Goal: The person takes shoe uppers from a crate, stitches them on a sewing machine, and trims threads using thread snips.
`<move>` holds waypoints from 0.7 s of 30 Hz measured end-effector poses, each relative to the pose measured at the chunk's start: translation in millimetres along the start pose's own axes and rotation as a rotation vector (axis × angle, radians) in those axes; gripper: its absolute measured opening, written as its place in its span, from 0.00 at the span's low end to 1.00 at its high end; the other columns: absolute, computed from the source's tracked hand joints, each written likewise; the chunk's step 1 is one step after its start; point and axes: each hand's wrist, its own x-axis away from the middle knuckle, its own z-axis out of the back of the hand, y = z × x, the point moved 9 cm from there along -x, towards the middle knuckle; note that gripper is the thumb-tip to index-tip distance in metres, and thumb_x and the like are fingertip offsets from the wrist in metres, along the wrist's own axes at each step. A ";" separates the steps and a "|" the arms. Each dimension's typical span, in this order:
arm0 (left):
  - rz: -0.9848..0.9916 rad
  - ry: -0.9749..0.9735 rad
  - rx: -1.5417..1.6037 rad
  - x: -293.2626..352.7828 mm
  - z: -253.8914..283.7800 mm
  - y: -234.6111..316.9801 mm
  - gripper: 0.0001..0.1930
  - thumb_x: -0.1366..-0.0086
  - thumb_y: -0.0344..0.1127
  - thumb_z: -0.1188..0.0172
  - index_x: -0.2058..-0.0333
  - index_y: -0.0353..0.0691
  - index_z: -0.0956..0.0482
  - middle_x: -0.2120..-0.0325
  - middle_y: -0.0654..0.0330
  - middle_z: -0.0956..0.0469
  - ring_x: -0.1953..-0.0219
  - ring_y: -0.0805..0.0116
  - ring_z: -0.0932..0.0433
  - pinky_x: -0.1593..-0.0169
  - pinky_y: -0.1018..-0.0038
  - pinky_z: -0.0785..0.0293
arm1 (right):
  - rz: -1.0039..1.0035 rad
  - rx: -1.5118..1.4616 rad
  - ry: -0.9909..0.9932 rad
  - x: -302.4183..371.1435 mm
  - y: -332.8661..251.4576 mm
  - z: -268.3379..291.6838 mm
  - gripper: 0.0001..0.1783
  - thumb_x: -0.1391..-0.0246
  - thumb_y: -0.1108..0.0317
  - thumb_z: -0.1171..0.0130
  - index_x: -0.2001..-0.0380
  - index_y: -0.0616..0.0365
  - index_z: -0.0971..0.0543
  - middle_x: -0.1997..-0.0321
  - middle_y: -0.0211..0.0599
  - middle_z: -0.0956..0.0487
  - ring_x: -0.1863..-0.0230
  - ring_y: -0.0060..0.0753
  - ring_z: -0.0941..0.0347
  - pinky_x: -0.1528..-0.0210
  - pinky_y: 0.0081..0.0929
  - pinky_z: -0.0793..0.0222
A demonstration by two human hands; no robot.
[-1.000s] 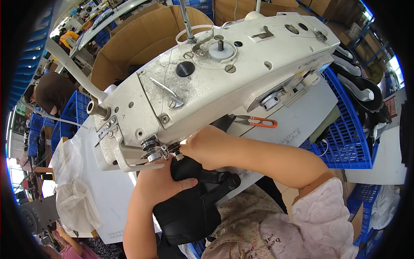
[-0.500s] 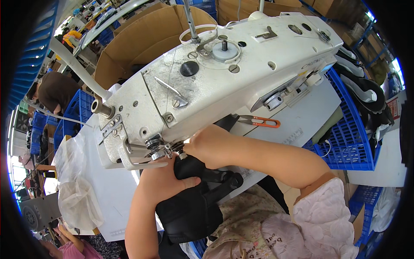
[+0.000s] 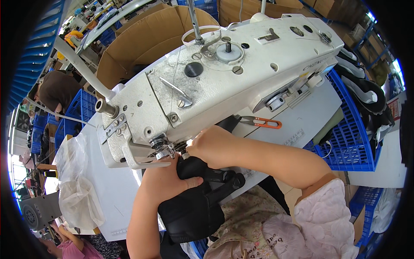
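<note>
I see a white sewing machine (image 3: 224,82) across the middle; black fabric piece (image 3: 189,220) on the near side, by its left end; left hand (image 3: 166,179) lies on fabric, right hand (image 3: 212,146) just right; both fingertips hidden, grips I can't tell; orange-handled snips (image 3: 264,119) farther right.

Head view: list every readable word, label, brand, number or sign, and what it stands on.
Sewing machine: dark lettering on its side, partly legible, wording not copied.
Person's light garment: dark printed words, partly legible, wording not copied.
White tabletop: ruler-like scales, markings too small to read.
Red-and-white sign, far right: too small to read.
</note>
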 end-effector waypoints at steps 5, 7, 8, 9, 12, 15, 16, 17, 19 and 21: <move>-0.014 -0.003 0.048 0.9 3.4 2.8 0.36 0.59 0.57 0.28 0.62 0.28 0.22 0.67 0.45 0.21 0.61 0.48 0.21 0.55 0.62 0.27 | -0.002 -0.010 -0.008 1.3 -4.0 5.6 0.12 0.61 0.70 0.40 0.67 0.49 0.20 0.79 0.35 0.21 0.74 0.43 0.23 0.65 0.43 0.34; -0.034 0.028 0.059 2.4 1.3 0.5 0.36 0.59 0.57 0.28 0.62 0.28 0.22 0.67 0.46 0.21 0.61 0.48 0.21 0.56 0.62 0.26 | -0.019 0.013 0.005 1.3 -5.5 8.7 0.12 0.62 0.70 0.39 0.68 0.49 0.19 0.78 0.36 0.21 0.73 0.44 0.23 0.64 0.43 0.33; -0.057 0.056 0.071 2.5 3.8 2.9 0.36 0.59 0.57 0.28 0.62 0.28 0.22 0.68 0.46 0.21 0.62 0.48 0.21 0.56 0.62 0.26 | -0.016 0.016 0.007 1.1 -6.3 10.1 0.12 0.62 0.70 0.39 0.68 0.49 0.19 0.78 0.36 0.21 0.73 0.44 0.23 0.64 0.43 0.33; -0.057 0.061 0.069 2.7 6.5 4.5 0.36 0.59 0.57 0.28 0.62 0.28 0.22 0.68 0.46 0.21 0.62 0.48 0.21 0.56 0.62 0.26 | -0.031 0.013 -0.006 0.5 -5.7 10.2 0.12 0.62 0.69 0.38 0.68 0.49 0.19 0.78 0.36 0.21 0.73 0.44 0.23 0.64 0.43 0.32; 0.101 -0.095 0.052 6.5 -5.0 -5.9 0.46 0.60 0.66 0.29 0.56 0.25 0.25 0.60 0.39 0.22 0.54 0.43 0.23 0.48 0.59 0.30 | -0.045 0.031 -0.042 -0.2 -4.8 12.2 0.12 0.62 0.69 0.37 0.68 0.48 0.18 0.78 0.36 0.20 0.72 0.44 0.22 0.65 0.43 0.32; -0.215 0.343 -0.211 36.8 13.8 10.7 0.46 0.59 0.66 0.30 0.52 0.27 0.25 0.59 0.42 0.22 0.50 0.45 0.25 0.41 0.57 0.37 | -0.049 0.047 -0.042 -0.4 -3.1 10.7 0.12 0.62 0.68 0.37 0.69 0.48 0.19 0.77 0.36 0.20 0.71 0.44 0.22 0.65 0.42 0.31; -0.156 0.303 -0.179 43.8 10.0 3.0 0.46 0.59 0.66 0.30 0.52 0.29 0.25 0.58 0.44 0.22 0.49 0.47 0.26 0.39 0.54 0.41 | -0.057 0.040 -0.021 -0.4 -1.7 11.1 0.11 0.62 0.68 0.37 0.69 0.48 0.19 0.78 0.35 0.20 0.71 0.44 0.22 0.65 0.42 0.31; -0.094 0.264 -0.145 47.8 7.8 -5.6 0.46 0.58 0.66 0.31 0.51 0.30 0.25 0.57 0.46 0.22 0.48 0.48 0.26 0.38 0.51 0.44 | -0.051 0.043 -0.018 -1.2 -4.1 12.1 0.11 0.62 0.68 0.37 0.69 0.48 0.19 0.78 0.35 0.20 0.71 0.44 0.22 0.65 0.42 0.31; -0.070 0.228 -0.128 46.7 4.5 -10.9 0.46 0.58 0.66 0.31 0.51 0.30 0.26 0.56 0.47 0.22 0.48 0.48 0.26 0.38 0.49 0.45 | -0.062 0.054 -0.071 -1.4 -6.7 9.7 0.11 0.62 0.68 0.37 0.70 0.48 0.20 0.78 0.34 0.21 0.71 0.43 0.22 0.65 0.42 0.31; -0.047 0.189 -0.104 43.0 0.2 -15.1 0.45 0.58 0.65 0.30 0.52 0.32 0.25 0.56 0.49 0.22 0.49 0.50 0.25 0.38 0.47 0.46 | -0.047 0.067 -0.063 -1.2 -6.5 8.7 0.11 0.62 0.68 0.37 0.70 0.48 0.20 0.78 0.34 0.21 0.71 0.43 0.22 0.65 0.42 0.31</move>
